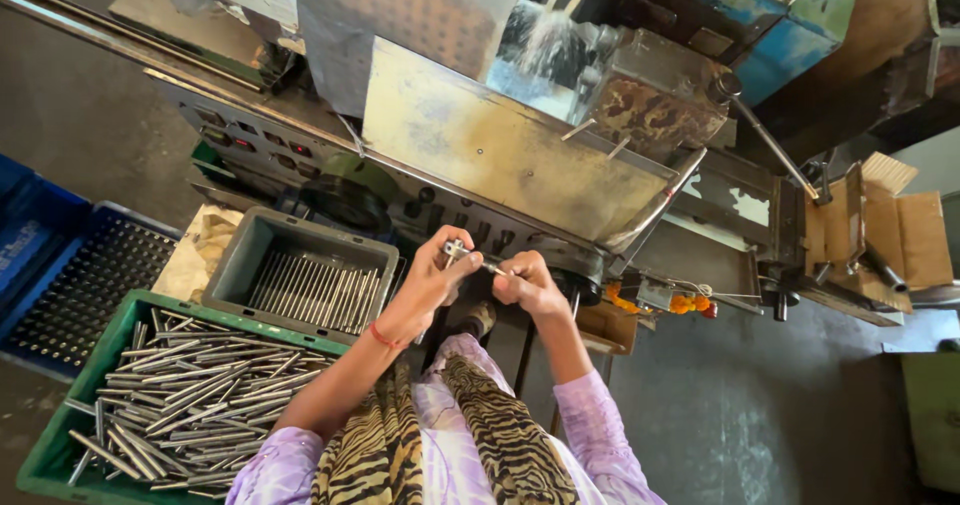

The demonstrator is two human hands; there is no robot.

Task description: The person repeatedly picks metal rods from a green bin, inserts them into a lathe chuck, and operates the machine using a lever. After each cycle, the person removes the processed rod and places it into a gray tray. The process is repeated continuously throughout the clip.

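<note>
Both grips [490, 270] pinched on metal rod [478, 259]

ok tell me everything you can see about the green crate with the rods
The green crate is a plastic, open-topped bin at the lower left, beside the person's left arm. It holds a loose, criss-crossed heap of slim grey metal rods, all lying flat at mixed angles. Its far rim meets a smaller grey tray of neatly lined rods. Neither hand touches it; the frame cuts off its near edge.
</note>
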